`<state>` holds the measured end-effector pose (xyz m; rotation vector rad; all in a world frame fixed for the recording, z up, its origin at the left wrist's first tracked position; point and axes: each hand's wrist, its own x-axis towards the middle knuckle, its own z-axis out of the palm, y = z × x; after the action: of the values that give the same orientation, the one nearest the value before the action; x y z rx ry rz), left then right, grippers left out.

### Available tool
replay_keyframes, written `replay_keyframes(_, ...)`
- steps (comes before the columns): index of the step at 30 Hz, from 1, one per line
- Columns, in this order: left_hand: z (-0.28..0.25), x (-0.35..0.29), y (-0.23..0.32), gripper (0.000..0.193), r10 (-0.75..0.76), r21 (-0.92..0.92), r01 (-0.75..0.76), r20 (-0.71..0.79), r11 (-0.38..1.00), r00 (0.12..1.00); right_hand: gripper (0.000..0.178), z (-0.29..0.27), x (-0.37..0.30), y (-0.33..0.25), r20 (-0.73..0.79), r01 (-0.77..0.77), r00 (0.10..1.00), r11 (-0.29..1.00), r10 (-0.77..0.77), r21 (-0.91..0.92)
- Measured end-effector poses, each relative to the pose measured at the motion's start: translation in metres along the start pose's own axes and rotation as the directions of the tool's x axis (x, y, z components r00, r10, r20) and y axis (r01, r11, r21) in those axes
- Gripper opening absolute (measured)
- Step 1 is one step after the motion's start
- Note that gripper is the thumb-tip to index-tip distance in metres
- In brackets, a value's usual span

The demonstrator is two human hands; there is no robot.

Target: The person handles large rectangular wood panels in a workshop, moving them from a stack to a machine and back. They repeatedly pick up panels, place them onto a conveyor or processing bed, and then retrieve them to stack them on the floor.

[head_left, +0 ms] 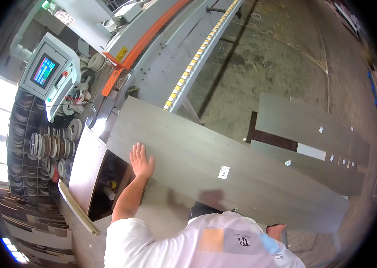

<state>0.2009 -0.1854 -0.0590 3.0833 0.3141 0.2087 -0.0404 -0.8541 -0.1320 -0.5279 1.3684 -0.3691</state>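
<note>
A long grey wood-look panel stretches from the machine at upper left to the lower right, with a small white label stuck on its face. My left hand lies flat on the panel near its left end, fingers stretched out and palm down. At the panel's near edge, farther right, is my right hand. Its fingers are hidden, so whether it grips the edge does not show. My torso in a white printed shirt covers part of the near edge.
A grey machine bed with an orange strip and a roller rail runs away from me. Its control screen stands left, beside racked rolls of edging. More labelled panels lie stacked right. A box-like cabinet stands below the panel's left end.
</note>
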Motion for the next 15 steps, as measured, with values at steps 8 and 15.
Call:
replay_keyframes(8,0.009,0.050,-0.043,0.060,-0.043,-0.041,0.042,-0.039,0.998,0.998,0.060,-0.065,0.065,0.018,-0.027,0.257,0.960,0.915,-0.279,-0.311)
replay_keyframes(15,0.047,0.112,-0.084,0.076,-0.527,-0.054,0.524,-0.133,0.850,0.840,0.061,0.016,0.001,0.021,-0.063,0.047,0.996,0.985,-0.058,-0.166)
